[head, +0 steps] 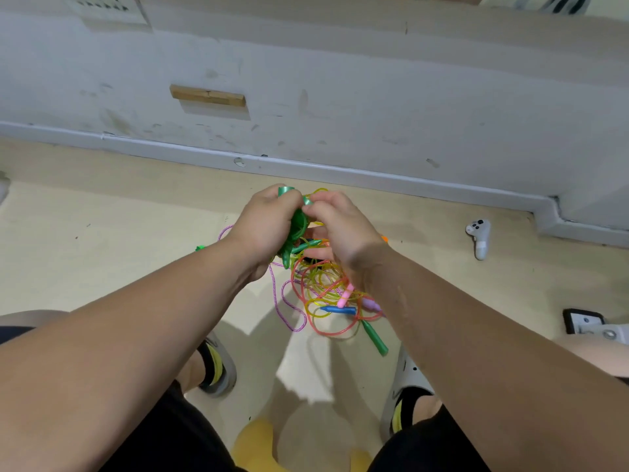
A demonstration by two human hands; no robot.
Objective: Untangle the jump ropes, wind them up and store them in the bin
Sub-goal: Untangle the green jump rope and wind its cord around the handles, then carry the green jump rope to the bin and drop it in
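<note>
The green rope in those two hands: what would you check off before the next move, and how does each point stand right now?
1. Left hand grips the wound part of the green rope: ok.
2. Right hand pinches the rope near its top: ok.
3. Green rope free of the tangle on the floor: cannot tell, the hands hide where it runs.
4. Other ropes separated: not ok, yellow, red and purple cords lie looped through each other.
5. Bin at hand: cannot tell, none is in view.
</note>
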